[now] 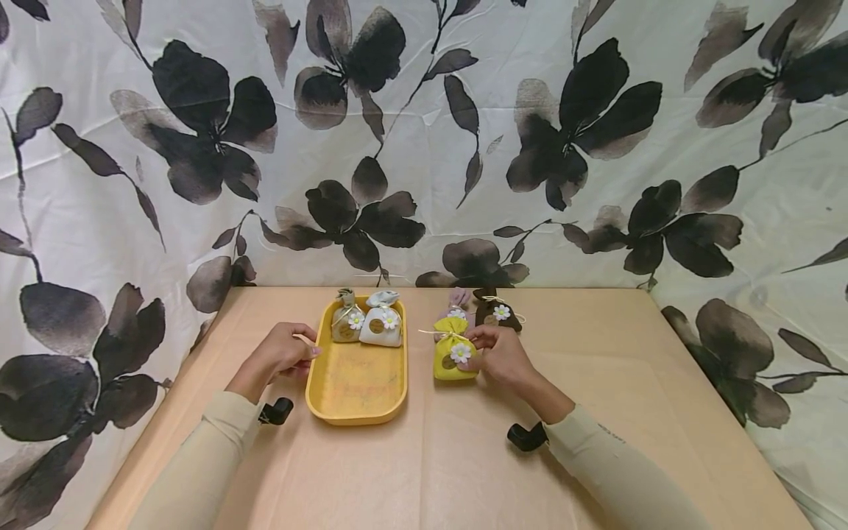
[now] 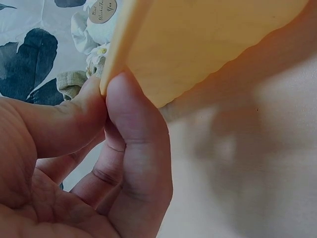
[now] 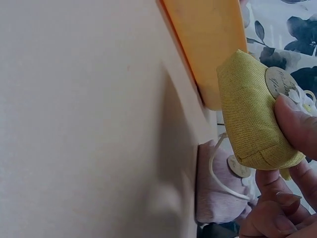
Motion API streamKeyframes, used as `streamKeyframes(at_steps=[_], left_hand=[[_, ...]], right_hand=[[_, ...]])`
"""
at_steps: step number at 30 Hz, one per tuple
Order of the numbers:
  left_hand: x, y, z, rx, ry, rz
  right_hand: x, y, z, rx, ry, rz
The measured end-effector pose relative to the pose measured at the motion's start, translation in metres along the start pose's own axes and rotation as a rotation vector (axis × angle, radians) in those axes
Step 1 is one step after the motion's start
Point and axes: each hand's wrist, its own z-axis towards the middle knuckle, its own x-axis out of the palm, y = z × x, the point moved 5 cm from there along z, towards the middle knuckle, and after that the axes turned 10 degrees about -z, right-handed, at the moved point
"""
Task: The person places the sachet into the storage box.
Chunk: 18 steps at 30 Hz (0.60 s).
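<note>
A yellow pouch (image 1: 445, 352) is right of the yellow tray (image 1: 356, 386), pinched by its body between the right hand's (image 1: 500, 357) thumb and fingers, which seems to spare its tied neck. Lilac (image 1: 459, 297) and brown pouches (image 1: 490, 313) sit just beyond. Well apart, the left hand (image 1: 288, 350) pinches the tray's left rim, probably steadying it; olive (image 1: 343, 333) and white pouches (image 1: 377, 336) stand at its far end.

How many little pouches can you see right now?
5: olive pouch and white pouch in the yellow tray; yellow pouch in the right hand; lilac pouch, partly hidden, and brown pouch on the table behind it.
</note>
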Motion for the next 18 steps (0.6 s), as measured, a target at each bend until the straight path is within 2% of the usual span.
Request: streamKeyframes(at_steps=[9,18], left_hand=[[0.000,0.000,0.001,0.004,0.000,-0.001],[-0.001,0.000,0.000,0.003,0.010,0.000]], right_hand=[[-0.004,0.011,0.000,-0.015,0.002,-0.027],[-0.008,0.020,0.001,-0.032,-0.010,0.014]])
